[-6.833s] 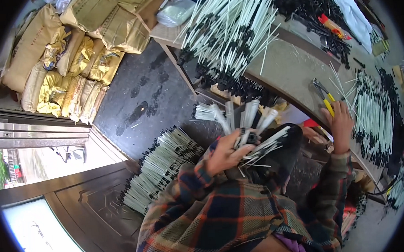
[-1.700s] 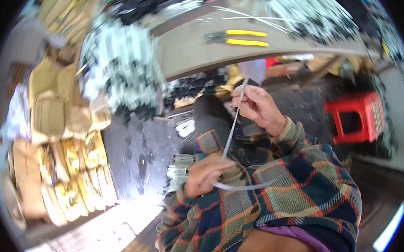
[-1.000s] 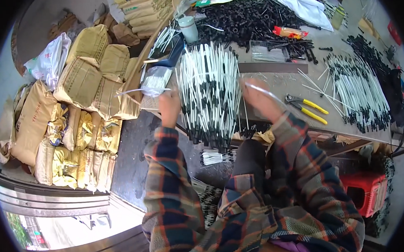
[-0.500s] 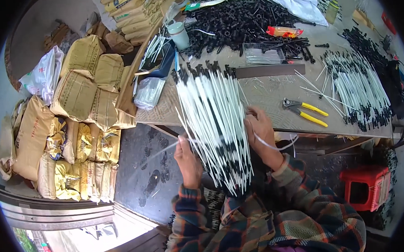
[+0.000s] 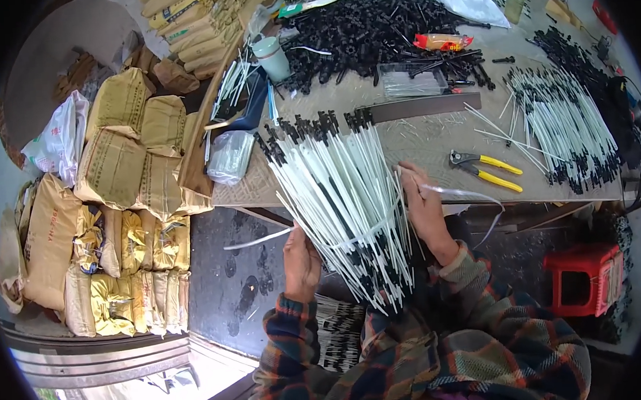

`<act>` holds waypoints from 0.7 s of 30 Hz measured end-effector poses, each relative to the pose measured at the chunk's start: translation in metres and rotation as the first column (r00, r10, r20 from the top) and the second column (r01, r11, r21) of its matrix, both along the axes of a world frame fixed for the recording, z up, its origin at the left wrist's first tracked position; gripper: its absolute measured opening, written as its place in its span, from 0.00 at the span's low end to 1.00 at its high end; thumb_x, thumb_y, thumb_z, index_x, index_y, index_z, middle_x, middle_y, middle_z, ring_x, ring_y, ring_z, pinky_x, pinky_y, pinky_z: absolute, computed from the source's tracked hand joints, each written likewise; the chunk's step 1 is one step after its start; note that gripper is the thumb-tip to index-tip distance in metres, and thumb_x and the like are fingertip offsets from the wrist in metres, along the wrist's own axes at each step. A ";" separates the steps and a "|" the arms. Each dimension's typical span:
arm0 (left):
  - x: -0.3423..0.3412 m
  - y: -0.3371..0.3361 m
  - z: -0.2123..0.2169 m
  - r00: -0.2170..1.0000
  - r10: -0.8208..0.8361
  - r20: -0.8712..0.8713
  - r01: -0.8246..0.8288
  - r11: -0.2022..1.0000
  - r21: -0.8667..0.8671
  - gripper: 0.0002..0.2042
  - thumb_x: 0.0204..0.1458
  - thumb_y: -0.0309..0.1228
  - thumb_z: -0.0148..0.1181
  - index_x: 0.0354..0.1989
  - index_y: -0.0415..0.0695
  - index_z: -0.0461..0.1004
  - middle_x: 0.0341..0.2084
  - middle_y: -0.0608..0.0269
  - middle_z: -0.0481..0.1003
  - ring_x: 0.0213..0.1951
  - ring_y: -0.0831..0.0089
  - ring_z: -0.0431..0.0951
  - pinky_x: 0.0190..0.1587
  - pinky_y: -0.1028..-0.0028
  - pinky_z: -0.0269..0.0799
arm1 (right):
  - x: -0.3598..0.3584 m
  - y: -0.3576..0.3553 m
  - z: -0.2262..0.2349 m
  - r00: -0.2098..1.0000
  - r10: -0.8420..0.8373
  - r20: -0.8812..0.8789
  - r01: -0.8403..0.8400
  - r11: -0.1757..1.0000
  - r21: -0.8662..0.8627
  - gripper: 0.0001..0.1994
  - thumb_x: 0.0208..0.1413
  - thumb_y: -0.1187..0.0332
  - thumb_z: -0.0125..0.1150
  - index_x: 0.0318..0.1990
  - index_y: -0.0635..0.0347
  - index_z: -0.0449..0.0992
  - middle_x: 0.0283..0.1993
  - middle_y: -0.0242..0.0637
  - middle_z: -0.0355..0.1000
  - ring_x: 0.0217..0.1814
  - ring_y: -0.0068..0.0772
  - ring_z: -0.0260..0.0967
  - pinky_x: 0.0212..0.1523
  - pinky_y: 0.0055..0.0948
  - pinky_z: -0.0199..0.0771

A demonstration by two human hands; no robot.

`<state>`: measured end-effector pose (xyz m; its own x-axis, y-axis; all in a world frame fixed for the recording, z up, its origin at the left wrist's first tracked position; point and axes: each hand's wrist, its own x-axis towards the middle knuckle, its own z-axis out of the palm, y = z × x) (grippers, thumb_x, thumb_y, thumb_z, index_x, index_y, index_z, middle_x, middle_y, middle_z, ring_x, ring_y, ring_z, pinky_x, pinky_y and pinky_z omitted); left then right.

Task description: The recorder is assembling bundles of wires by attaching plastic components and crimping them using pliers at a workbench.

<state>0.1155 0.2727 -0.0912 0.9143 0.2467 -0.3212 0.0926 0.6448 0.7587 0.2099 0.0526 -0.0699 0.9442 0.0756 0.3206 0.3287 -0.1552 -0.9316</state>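
Observation:
A thick bundle of thin white rods with black tips leans at the table's near edge, its lower end close to my body. A narrow translucent strap crosses the lower half of the bundle. At the bundle's left side, my left hand is closed on the strap, whose free end sticks out leftward. My right hand is at the right side, fingers pinched on the strap's other part, which curls away to the right. The rods partly hide the fingertips of both hands.
Yellow-handled pliers lie on the table near a dark flat bar. Another pile of white rods is at right. Black parts heap up behind. A red stool stands right; sacks are stacked left.
The strap now lies against the front of the bundle. My right hand has moved slightly up and right, my left hand slightly down. The bundle's top has tilted a little left.

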 end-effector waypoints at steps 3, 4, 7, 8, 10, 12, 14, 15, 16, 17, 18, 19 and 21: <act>0.005 -0.011 -0.008 0.986 0.164 -0.023 -0.166 0.977 -0.135 0.16 0.59 0.34 0.42 0.49 0.37 0.65 0.43 0.59 0.72 0.43 0.69 0.73 0.46 0.71 0.70 | -0.002 0.013 -0.005 1.000 0.005 0.021 -0.003 0.994 -0.105 0.14 0.60 0.66 0.42 0.41 0.70 0.70 0.48 0.49 0.66 0.49 0.44 0.63 0.51 0.34 0.61; 0.004 -0.016 -0.009 0.983 0.171 -0.067 -0.179 0.975 -0.134 0.16 0.59 0.34 0.43 0.50 0.36 0.64 0.43 0.58 0.72 0.44 0.68 0.73 0.46 0.70 0.70 | -0.005 0.019 -0.002 0.997 0.000 0.071 0.010 0.990 -0.141 0.14 0.59 0.65 0.42 0.38 0.69 0.70 0.47 0.52 0.66 0.47 0.50 0.64 0.50 0.38 0.61; 0.004 -0.035 -0.016 0.944 0.253 -0.212 -0.290 0.942 -0.167 0.24 0.58 0.46 0.37 0.57 0.41 0.59 0.52 0.55 0.66 0.51 0.60 0.68 0.54 0.63 0.65 | -0.016 0.038 0.008 0.964 -0.004 0.267 0.053 0.983 -0.177 0.12 0.58 0.67 0.41 0.33 0.67 0.70 0.44 0.52 0.68 0.49 0.53 0.63 0.50 0.42 0.60; -0.001 -0.037 -0.023 0.983 0.159 -0.094 -0.176 0.960 -0.219 0.25 0.58 0.46 0.38 0.59 0.43 0.55 0.54 0.55 0.63 0.53 0.60 0.65 0.54 0.62 0.65 | -0.014 0.036 0.003 0.946 0.034 0.322 0.049 0.968 -0.246 0.12 0.58 0.67 0.42 0.34 0.67 0.69 0.41 0.54 0.68 0.47 0.53 0.64 0.49 0.41 0.61; -0.034 -0.003 -0.080 0.864 -0.103 0.494 0.309 0.882 -0.356 0.29 0.57 0.47 0.40 0.62 0.44 0.49 0.58 0.56 0.57 0.56 0.59 0.61 0.57 0.61 0.62 | -0.034 0.046 0.016 0.971 0.122 0.208 -0.100 0.989 -0.113 0.12 0.58 0.66 0.43 0.34 0.68 0.68 0.37 0.54 0.68 0.43 0.52 0.65 0.45 0.37 0.64; -0.043 -0.041 -0.031 0.940 -0.159 0.303 0.193 0.977 -0.085 0.31 0.57 0.50 0.38 0.63 0.45 0.45 0.59 0.55 0.55 0.57 0.58 0.59 0.57 0.60 0.60 | -0.048 0.023 0.023 0.974 0.209 -0.091 -0.210 0.978 0.001 0.13 0.60 0.64 0.42 0.36 0.67 0.67 0.30 0.50 0.65 0.33 0.41 0.62 0.37 0.31 0.63; -0.056 -0.056 0.021 0.948 -0.135 0.289 0.191 0.966 -0.173 0.33 0.55 0.54 0.37 0.63 0.46 0.45 0.61 0.56 0.50 0.61 0.58 0.53 0.61 0.59 0.53 | -0.063 0.011 0.044 0.960 0.279 -0.031 -0.274 0.957 0.096 0.13 0.61 0.64 0.40 0.34 0.66 0.66 0.25 0.44 0.60 0.29 0.30 0.54 0.33 0.27 0.60; -0.051 -0.047 0.020 0.868 -0.034 0.495 0.455 0.453 -0.767 0.31 0.56 0.55 0.33 0.64 0.51 0.47 0.63 0.60 0.47 0.62 0.58 0.49 0.62 0.56 0.47 | -0.064 0.013 0.058 0.971 0.213 0.107 -0.226 0.965 0.129 0.13 0.62 0.65 0.41 0.33 0.67 0.66 0.25 0.42 0.59 0.29 0.26 0.53 0.31 0.27 0.60; -0.060 -0.037 0.025 0.756 -0.206 0.621 0.433 0.870 -0.237 0.32 0.54 0.57 0.35 0.62 0.50 0.50 0.61 0.57 0.53 0.60 0.57 0.56 0.60 0.56 0.54 | -0.056 0.014 0.077 0.961 0.136 0.241 -0.180 0.969 0.168 0.14 0.62 0.65 0.41 0.32 0.68 0.67 0.24 0.39 0.58 0.29 0.23 0.53 0.30 0.28 0.59; -0.055 -0.028 0.028 0.789 -0.180 0.588 0.406 0.871 -0.277 0.32 0.54 0.57 0.35 0.62 0.50 0.50 0.61 0.57 0.53 0.60 0.57 0.56 0.60 0.56 0.54 | -0.039 0.022 0.075 0.964 0.177 0.198 -0.206 0.969 0.136 0.13 0.61 0.66 0.41 0.35 0.69 0.68 0.26 0.42 0.62 0.30 0.26 0.57 0.32 0.28 0.61; -0.039 -0.029 0.053 0.788 -0.183 0.588 0.366 0.907 -0.208 0.32 0.54 0.57 0.36 0.62 0.49 0.50 0.60 0.57 0.54 0.59 0.57 0.57 0.59 0.56 0.55 | -0.019 0.017 0.096 0.963 0.189 0.194 -0.212 0.971 0.106 0.13 0.61 0.67 0.42 0.38 0.69 0.69 0.29 0.45 0.66 0.32 0.28 0.62 0.34 0.29 0.63; -0.021 -0.025 0.077 0.792 -0.178 0.583 0.304 0.945 -0.124 0.32 0.54 0.57 0.36 0.62 0.49 0.51 0.60 0.56 0.55 0.58 0.57 0.58 0.59 0.56 0.56 | -0.001 0.027 0.109 0.879 0.046 0.475 -0.151 0.971 0.184 0.13 0.61 0.66 0.42 0.40 0.68 0.69 0.31 0.47 0.68 0.32 0.30 0.63 0.36 0.30 0.64; 0.028 -0.022 0.125 0.789 -0.179 0.588 0.190 0.981 0.044 0.32 0.54 0.57 0.36 0.61 0.48 0.52 0.58 0.56 0.56 0.57 0.57 0.60 0.58 0.56 0.59 | 0.031 0.029 0.160 0.791 -0.028 0.611 -0.248 0.898 0.363 0.13 0.61 0.65 0.42 0.29 0.66 0.64 0.22 0.37 0.57 0.27 0.25 0.51 0.29 0.27 0.57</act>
<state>0.1433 0.2509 0.0336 0.9558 0.0531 0.2891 -0.2479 0.6742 0.6957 0.2413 0.0818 0.0900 0.5494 -0.0996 0.8296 0.8192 0.2600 -0.5112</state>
